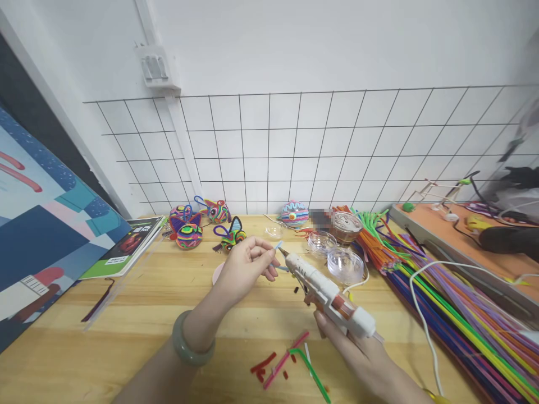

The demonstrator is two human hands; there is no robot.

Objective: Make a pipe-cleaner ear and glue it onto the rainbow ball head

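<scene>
My left hand [246, 264] pinches a short light-blue pipe cleaner [278, 245] between thumb and fingers above the table. My right hand [357, 350] is wrapped round the handle of a white glue gun [322, 289]. The gun's nozzle points up and left, right beside the pipe cleaner; whether they touch I cannot tell. Partly behind my left wrist lies a pale pink round piece [218, 272]. Below the hands are cut pipe-cleaner bits, among them a green piece [309, 367], a pink piece [281, 367] and red scraps [263, 363].
Colourful wrapped ornaments [188, 233] stand at the back left, a striped one [294, 213] at the back middle. Clear plastic bowls [345, 265] sit behind the gun. Bundles of pipe cleaners [455, 314] fill the right, crossed by a white cord [425, 325]. A magazine [126, 247] lies left.
</scene>
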